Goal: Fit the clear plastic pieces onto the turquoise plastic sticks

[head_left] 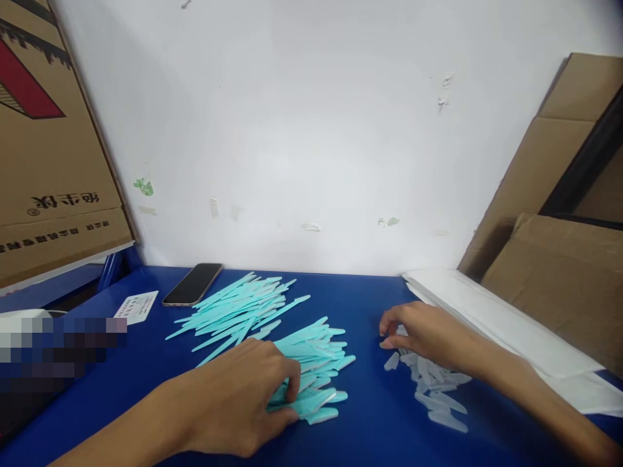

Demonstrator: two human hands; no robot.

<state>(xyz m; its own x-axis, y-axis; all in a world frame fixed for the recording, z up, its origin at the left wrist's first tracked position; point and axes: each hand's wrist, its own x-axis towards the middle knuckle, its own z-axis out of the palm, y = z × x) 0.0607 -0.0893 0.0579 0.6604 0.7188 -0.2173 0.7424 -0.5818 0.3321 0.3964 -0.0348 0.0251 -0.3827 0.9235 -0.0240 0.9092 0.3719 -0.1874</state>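
Two heaps of thin turquoise plastic sticks lie on the blue table (360,421): a far heap (238,311) and a near heap (316,363). My left hand (243,395) rests on the near heap, fingers curled and pinching several of its sticks. To the right lies a small pile of clear plastic caps (438,389). My right hand (423,334) sits on the far end of that pile with fingers bent down, pinching at a cap.
A dark phone (193,284) and a small printed card (136,306) lie at the back left. Cardboard boxes stand at the left (43,162) and right (559,259). White sheets (511,331) lie along the right edge. A white wall closes the back.
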